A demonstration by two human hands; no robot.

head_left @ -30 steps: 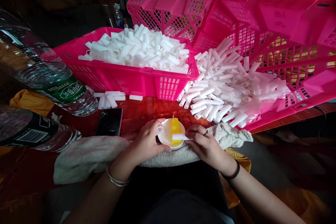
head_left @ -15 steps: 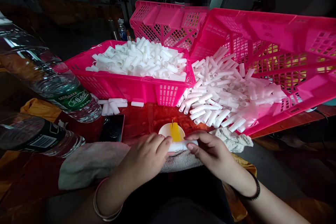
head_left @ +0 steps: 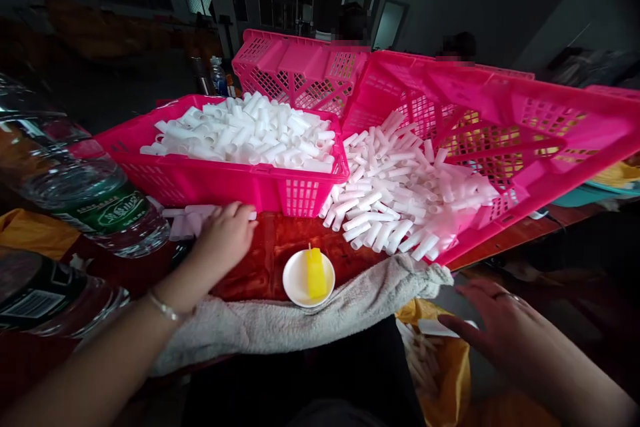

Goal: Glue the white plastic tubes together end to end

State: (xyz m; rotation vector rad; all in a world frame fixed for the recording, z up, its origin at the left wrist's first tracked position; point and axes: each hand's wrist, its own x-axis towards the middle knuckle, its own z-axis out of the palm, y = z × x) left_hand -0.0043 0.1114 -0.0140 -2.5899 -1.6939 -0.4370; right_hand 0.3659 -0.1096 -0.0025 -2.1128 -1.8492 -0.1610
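Observation:
My left hand [head_left: 225,240] reaches across the red table, its fingers curled down over a short white plastic tube [head_left: 253,216] whose end sticks out past the fingertips. Beside it, more white tubes [head_left: 187,221] lie in front of the basket. Off the table's right side, my right hand [head_left: 500,323] has its fingers apart. Another white tube [head_left: 445,327] is by its thumb, above an orange bag [head_left: 457,387] with tubes inside. A small white dish [head_left: 295,280] holding a yellow block [head_left: 316,273] with a thin pin stands between the hands.
A pink basket [head_left: 240,187] heaped with white tubes stands ahead. Right of it, a tipped pink basket [head_left: 540,113] spills a pile of tubes [head_left: 395,193]. Large water bottles [head_left: 110,207] stand at left. A grey towel [head_left: 280,330] lines the table's front edge.
My hands were together at the dish with a white tube between them. Now the left has gone to the tubes at left, and the right has moved over the bag and opened.

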